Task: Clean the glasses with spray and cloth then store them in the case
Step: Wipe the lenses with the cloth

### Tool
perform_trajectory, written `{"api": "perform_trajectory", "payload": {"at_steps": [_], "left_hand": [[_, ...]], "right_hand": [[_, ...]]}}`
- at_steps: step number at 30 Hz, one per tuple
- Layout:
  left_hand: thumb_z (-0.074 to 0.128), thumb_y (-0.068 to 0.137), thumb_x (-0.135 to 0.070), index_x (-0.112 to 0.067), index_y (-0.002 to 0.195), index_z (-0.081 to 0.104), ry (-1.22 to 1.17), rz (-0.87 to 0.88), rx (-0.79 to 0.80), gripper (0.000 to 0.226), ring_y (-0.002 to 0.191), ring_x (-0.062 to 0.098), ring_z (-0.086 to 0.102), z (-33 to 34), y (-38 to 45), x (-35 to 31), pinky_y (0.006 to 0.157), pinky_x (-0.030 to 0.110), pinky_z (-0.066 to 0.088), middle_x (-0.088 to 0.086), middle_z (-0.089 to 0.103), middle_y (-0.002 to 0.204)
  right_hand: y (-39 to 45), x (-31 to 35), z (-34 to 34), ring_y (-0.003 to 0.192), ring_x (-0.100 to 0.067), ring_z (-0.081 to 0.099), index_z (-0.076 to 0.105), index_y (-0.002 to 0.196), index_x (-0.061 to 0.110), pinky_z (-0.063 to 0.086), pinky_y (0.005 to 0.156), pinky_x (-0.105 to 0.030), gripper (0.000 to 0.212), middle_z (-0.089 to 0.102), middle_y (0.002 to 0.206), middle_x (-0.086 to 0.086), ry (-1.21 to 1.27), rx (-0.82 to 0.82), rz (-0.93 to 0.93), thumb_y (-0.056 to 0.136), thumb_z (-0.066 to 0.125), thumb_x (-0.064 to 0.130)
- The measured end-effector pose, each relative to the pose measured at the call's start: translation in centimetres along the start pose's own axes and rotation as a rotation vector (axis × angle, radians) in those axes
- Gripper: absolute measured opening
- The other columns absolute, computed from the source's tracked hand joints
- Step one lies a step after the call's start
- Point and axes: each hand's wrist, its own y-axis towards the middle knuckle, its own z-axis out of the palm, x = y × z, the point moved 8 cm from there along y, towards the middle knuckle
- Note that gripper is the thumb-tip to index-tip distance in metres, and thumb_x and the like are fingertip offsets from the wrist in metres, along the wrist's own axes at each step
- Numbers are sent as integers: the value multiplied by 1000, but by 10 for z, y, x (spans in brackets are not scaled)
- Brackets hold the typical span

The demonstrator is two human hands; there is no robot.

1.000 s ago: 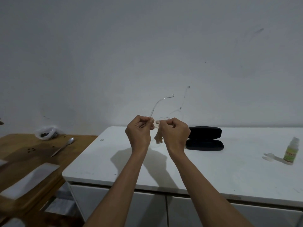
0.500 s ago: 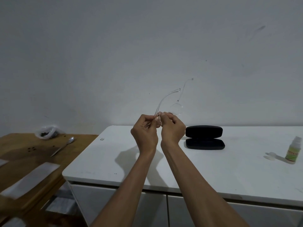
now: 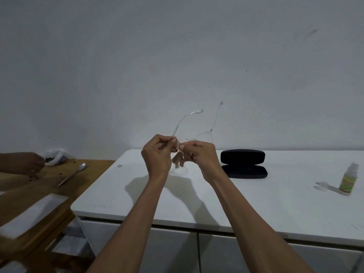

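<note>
Clear-framed glasses [image 3: 204,135] are held up in front of the wall, temples pointing up and away. My left hand [image 3: 157,155] pinches the frame at its left end. My right hand [image 3: 201,157] pinches a small beige cloth [image 3: 180,149] against the left lens, and a bit of cloth hangs below the fingers. The black case [image 3: 244,163] lies open on the white counter [image 3: 275,200] just right of my right hand. A small spray bottle [image 3: 348,181] with a green and yellow label stands at the far right, its clear cap [image 3: 321,186] lying beside it.
A wooden table [image 3: 39,194] adjoins the counter on the left, carrying a spoon [image 3: 71,174], a plastic bag [image 3: 55,156] and a white sheet [image 3: 29,217]. Another person's hand [image 3: 21,162] reaches over that table from the left edge.
My hands and the glasses dropped a little and spread slightly apart, the right hand rubbing the cloth on the lens. Another person's hand has come into view over the wooden table.
</note>
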Motion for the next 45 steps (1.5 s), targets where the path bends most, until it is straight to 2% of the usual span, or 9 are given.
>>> {"api": "perform_trajectory", "payload": {"at_steps": [4,8,16,23,28,31,34,39,45], "left_hand": [[78,84,-2,0,81,70,25,6,-26,9,67,27,75,-3,-1,7,66,30,62,10,75,71],[76,85,0,-4,80,70,23,10,-83,9,65,23,73,-2,-8,9,67,30,61,10,75,71],[76,87,-3,-5,85,72,83,169,-177,5,64,10,73,2,-18,-13,66,23,60,-4,73,72],[77,87,-2,-4,87,72,76,218,-197,5,65,3,72,3,-20,-20,65,17,57,-11,71,74],[76,88,-3,-3,88,72,36,226,-175,4,69,5,74,9,-24,-21,68,22,61,-9,73,76],[75,87,0,-1,86,71,-17,211,-155,5,70,10,75,16,-26,-22,67,21,60,-3,75,78],[76,87,1,-1,86,71,-30,197,-146,5,70,13,76,18,-24,-19,67,23,60,1,76,79],[75,87,2,-1,85,70,9,179,-119,6,70,6,74,11,-16,-14,64,20,57,-3,74,77],[76,86,-1,-4,85,72,-3,93,-110,5,67,21,75,-4,-8,7,64,35,61,5,76,74]], "right_hand": [[0,-4,0,51,-46,59,59,70,-17,50,59,-38,26,68,63,-31,-110,-79,-2,77,68,6],[-9,1,-13,44,-17,56,58,60,-1,49,58,-23,21,62,43,-1,-292,-426,-66,75,66,12],[-9,12,-6,72,-18,68,81,87,20,53,77,-34,23,76,69,2,-559,-611,-221,91,61,31],[-2,20,3,66,-20,60,82,94,21,38,63,-29,24,75,73,-1,-650,-567,-266,98,60,27],[2,7,-4,68,-2,71,75,73,24,54,69,-17,22,75,69,9,-101,-566,-169,91,69,14],[7,-7,-4,79,-21,77,77,74,20,62,78,-33,19,79,78,-2,170,-585,-101,89,71,10],[14,-16,-4,78,-23,75,79,80,13,62,81,-38,13,79,85,-10,299,-529,-68,88,73,7],[18,-15,-2,63,-23,67,74,92,-10,61,68,-32,9,71,72,-10,237,-288,-75,90,69,-2],[18,-15,7,62,-33,66,72,94,-13,57,66,-40,14,72,79,-23,51,-17,-34,92,64,-2]]}}
